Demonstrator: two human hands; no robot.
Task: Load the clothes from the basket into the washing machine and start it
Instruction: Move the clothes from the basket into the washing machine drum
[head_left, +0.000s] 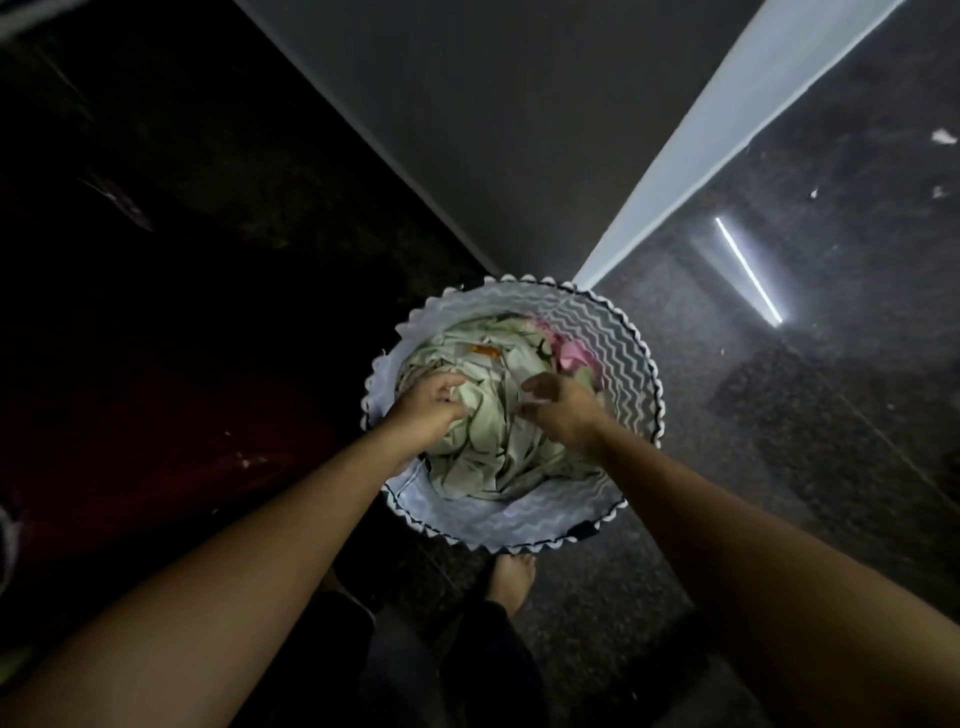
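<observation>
While the basket (626, 358) stands mouth-up, left hand (431, 408) and right hand (561, 413) clutch its green clothes (488, 447).

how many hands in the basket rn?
2. Left hand grips the pale green cloth near the left rim of the basket; right hand pinches the same cloth just right of centre.

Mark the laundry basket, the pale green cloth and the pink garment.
laundry basket (621, 358): head view, zigzag-patterned inner wall on the right side.
pale green cloth (488, 441): head view, crumpled folds in the middle of the pile.
pink garment (571, 356): head view, exposed patch beside the far-right wall.
</observation>
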